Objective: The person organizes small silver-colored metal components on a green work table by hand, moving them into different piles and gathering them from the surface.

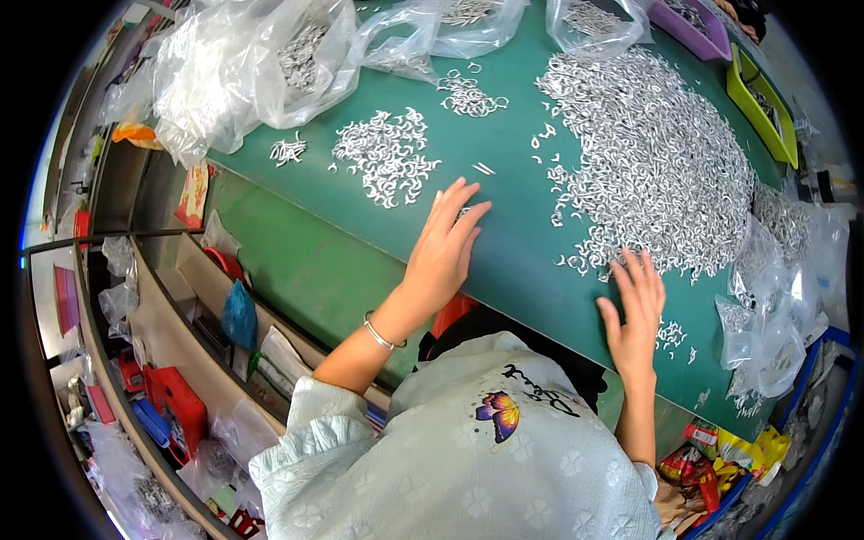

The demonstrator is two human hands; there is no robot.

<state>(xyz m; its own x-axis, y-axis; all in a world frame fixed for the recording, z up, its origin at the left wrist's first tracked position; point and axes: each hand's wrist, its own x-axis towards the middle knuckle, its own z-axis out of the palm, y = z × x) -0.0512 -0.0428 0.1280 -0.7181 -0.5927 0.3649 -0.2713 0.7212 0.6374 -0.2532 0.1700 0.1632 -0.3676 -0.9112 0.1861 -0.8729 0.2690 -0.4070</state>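
Observation:
My left hand (439, 256) hovers over or rests on the green tabletop near its front edge, fingers spread and slightly bent. A bit of small silver metal (463, 212) shows between its fingers; whether it is touched I cannot tell. Just beyond the fingertips lie a few thin metal pins (484, 168). My right hand (637, 310) has its fingers apart, the tips at the near edge of a large heap of small curved silver metal pieces (652, 162). A smaller pile of curved pieces (385, 157) lies beyond and left of my left hand.
Silver rings (472, 97) and a little pile of pins (288, 151) lie farther back on the green table (513, 252). Clear plastic bags of metal parts (306, 58) line the far edge. Purple (697, 27) and green bins (763, 108) stand far right. Open drawers (193, 333) are at left.

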